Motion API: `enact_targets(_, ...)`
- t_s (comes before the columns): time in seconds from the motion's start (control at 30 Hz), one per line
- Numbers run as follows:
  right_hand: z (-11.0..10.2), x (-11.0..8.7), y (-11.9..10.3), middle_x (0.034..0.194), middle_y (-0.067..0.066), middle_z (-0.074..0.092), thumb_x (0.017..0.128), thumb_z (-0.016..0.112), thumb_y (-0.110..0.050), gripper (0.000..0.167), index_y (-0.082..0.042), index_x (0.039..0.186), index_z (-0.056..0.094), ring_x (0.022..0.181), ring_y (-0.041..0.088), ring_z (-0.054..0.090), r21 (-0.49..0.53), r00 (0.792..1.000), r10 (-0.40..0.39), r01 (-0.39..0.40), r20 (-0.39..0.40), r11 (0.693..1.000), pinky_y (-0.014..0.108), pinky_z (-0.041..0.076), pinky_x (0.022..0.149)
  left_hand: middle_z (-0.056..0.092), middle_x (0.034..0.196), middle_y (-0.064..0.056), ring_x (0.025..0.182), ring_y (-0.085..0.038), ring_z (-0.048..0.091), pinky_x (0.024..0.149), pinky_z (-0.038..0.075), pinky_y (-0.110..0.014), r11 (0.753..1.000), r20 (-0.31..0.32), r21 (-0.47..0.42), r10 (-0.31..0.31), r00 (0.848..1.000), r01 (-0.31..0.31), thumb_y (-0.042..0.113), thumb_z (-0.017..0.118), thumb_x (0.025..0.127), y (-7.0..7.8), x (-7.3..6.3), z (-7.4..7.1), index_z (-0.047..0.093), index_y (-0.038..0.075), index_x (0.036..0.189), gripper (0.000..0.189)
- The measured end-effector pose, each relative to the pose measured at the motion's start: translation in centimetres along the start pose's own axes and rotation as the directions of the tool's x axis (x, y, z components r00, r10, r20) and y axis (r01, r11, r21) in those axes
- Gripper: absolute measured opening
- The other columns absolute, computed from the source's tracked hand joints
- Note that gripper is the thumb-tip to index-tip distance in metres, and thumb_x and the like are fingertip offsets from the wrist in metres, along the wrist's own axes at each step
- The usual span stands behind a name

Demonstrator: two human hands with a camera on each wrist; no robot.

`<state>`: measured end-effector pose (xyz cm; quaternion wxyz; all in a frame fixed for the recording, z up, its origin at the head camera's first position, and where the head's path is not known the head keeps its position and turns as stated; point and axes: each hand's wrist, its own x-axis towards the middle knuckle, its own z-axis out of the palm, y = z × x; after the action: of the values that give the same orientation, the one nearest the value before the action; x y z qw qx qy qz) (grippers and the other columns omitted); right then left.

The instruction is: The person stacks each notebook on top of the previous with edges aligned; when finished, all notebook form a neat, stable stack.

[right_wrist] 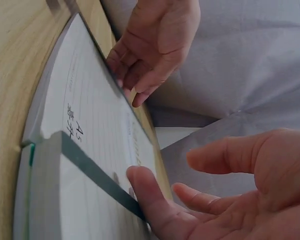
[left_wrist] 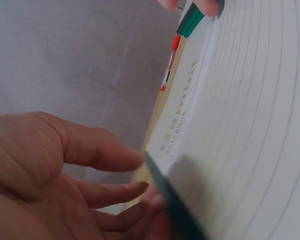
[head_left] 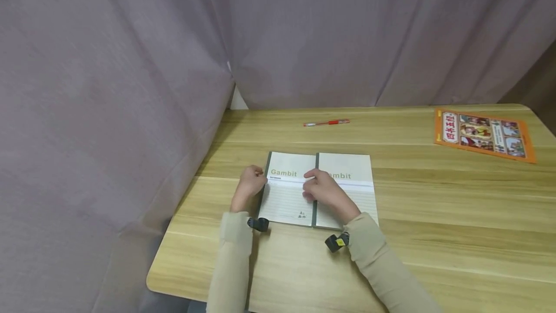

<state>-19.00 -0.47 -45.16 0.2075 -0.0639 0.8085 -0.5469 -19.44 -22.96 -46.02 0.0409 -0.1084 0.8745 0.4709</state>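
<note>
Two pale "Gambit" notebooks with dark green spines lie side by side. My left hand (head_left: pixel 252 181) is at the spine edge of the left notebook (head_left: pixel 284 202); in the left wrist view its thumb is by the spine (left_wrist: pixel 172 200), fingers loosely bent beside it. My right hand (head_left: pixel 323 188) reaches over the right notebook (head_left: pixel 347 163) to where the two meet. In the right wrist view, one finger of this hand (right_wrist: pixel 210 200) lies at the right notebook's green spine (right_wrist: pixel 97 170), with the thumb held apart. Layered edges show under that spine; how many notebooks cannot be told.
A red pen (head_left: pixel 326 122) lies behind the notebooks on the wooden table (head_left: pixel 434 226). An orange illustrated booklet (head_left: pixel 484 134) is at the far right. Grey cloth (head_left: pixel 304 37) hangs along the back and left of the table.
</note>
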Motion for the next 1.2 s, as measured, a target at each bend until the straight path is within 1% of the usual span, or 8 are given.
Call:
enact_targets(0.13, 0.1, 0.1, 0.1, 0.098, 0.023, 0.068, 0.089, 0.049, 0.004, 0.046, 0.014, 0.134, 0.047, 0.076, 0.023, 0.067, 0.035, 1.0, -0.004, 0.003, 0.016, 0.999, 0.034, 0.058, 0.071, 0.063, 0.108, -0.025, 0.096, -0.033, 0.061, 0.08, 0.056, -0.039, 1.0, -0.012, 0.026, -0.004, 1.0, 0.005, -0.012, 0.054, 0.077, 0.3, 0.2, 0.4, 0.059, -0.018, 0.124, 0.047)
enact_targets(0.23, 0.0, 0.2, 0.1, 0.099, 0.025, 0.065, 0.091, 0.049, 0.006, 0.043, 0.015, 0.134, 0.046, 0.076, 0.023, 0.066, 0.063, 1.0, -0.001, 0.001, 0.008, 0.998, 0.033, 0.059, 0.07, 0.062, 0.103, -0.021, 0.09, -0.029, 0.059, 0.074, 0.054, -0.035, 1.0, -0.017, 0.017, 0.002, 1.0, -0.002, -0.014, 0.053, 0.074, 0.2, 0.4, 0.7, 0.058, -0.016, 0.123, 0.049)
enact_targets(0.37, -0.2, 0.3, 0.1, 0.099, 0.024, 0.062, 0.093, 0.049, 0.007, 0.042, 0.014, 0.135, 0.046, 0.076, 0.021, 0.065, 0.097, 1.0, 0.004, -0.003, -0.015, 0.995, 0.031, 0.059, 0.067, 0.06, 0.11, -0.022, 0.094, -0.03, 0.059, 0.075, 0.053, -0.035, 1.0, -0.01, -0.026, 0.018, 1.0, -0.018, -0.016, 0.052, 0.076, 0.1, 0.3, 0.9, 0.053, -0.013, 0.127, 0.051)
enact_targets(0.47, -0.4, 0.4, 0.2, 0.101, 0.025, 0.06, 0.095, 0.049, 0.005, 0.041, 0.014, 0.135, 0.045, 0.075, 0.02, 0.064, 0.133, 1.0, 0.009, -0.007, -0.02, 0.991, 0.031, 0.059, 0.066, 0.059, 0.114, -0.023, 0.099, -0.032, 0.059, 0.081, 0.053, -0.038, 0.994, -0.002, -0.104, -0.013, 1.0, 0.013, -0.017, 0.05, 0.077, 0.1, 0.1, 1.0, 0.05, -0.01, 0.132, 0.056)
enact_targets(0.57, -0.8, 0.4, 0.3, 0.105, 0.025, 0.059, 0.097, 0.049, 0.003, 0.042, 0.013, 0.137, 0.044, 0.075, 0.02, 0.063, 0.173, 0.999, 0.013, -0.008, -0.029, 0.985, 0.031, 0.059, 0.066, 0.061, 0.112, -0.022, 0.099, -0.033, 0.06, 0.083, 0.053, -0.041, 0.985, -0.026, -0.167, -0.049, 0.998, 0.044, -0.018, 0.049, 0.075, 0.2, -0.1, 0.8, 0.05, -0.008, 0.134, 0.06)
enact_targets(0.7, -1.4, 0.4, 0.4, 0.109, 0.023, 0.058, 0.097, 0.049, 0.001, 0.045, 0.011, 0.14, 0.044, 0.079, 0.022, 0.064, 0.2, 0.998, 0.02, -0.008, -0.055, 0.98, 0.033, 0.06, 0.07, 0.062, 0.108, -0.02, 0.094, -0.031, 0.061, 0.079, 0.053, -0.038, 0.978, -0.065, -0.198, -0.078, 0.995, 0.064, -0.018, 0.049, 0.075, 0.1, -0.2, 0.3, 0.051, -0.006, 0.134, 0.061)
enact_targets(0.93, -1.8, 0.4, 0.1, 0.11, 0.023, 0.058, 0.093, 0.052, -0.001, 0.05, 0.01, 0.141, 0.043, 0.085, 0.025, 0.065, 0.197, 0.998, 0.036, -0.024, -0.058, 0.98, 0.033, 0.06, 0.072, 0.062, 0.094, -0.017, 0.072, -0.02, 0.054, 0.059, 0.044, -0.026, 0.97, -0.073, -0.241, -0.054, 0.996, 0.035, -0.017, 0.048, 0.075, 0.6, -0.8, -0.8, 0.049, -0.006, 0.136, 0.062)
enact_targets(1.2, -1.3, 0.4, -0.1, 0.105, 0.018, 0.057, 0.094, 0.054, -0.005, 0.054, 0.012, 0.142, 0.037, 0.085, 0.022, 0.061, 0.152, 0.998, 0.067, -0.069, 0.015, 0.986, 0.033, 0.06, 0.07, 0.06, 0.082, -0.01, 0.066, -0.016, 0.051, 0.056, 0.041, -0.025, 0.953, -0.089, -0.301, -0.026, 0.996, -0.002, -0.017, 0.049, 0.074, 1.8, -1.3, -1.3, 0.051, -0.006, 0.135, 0.061)
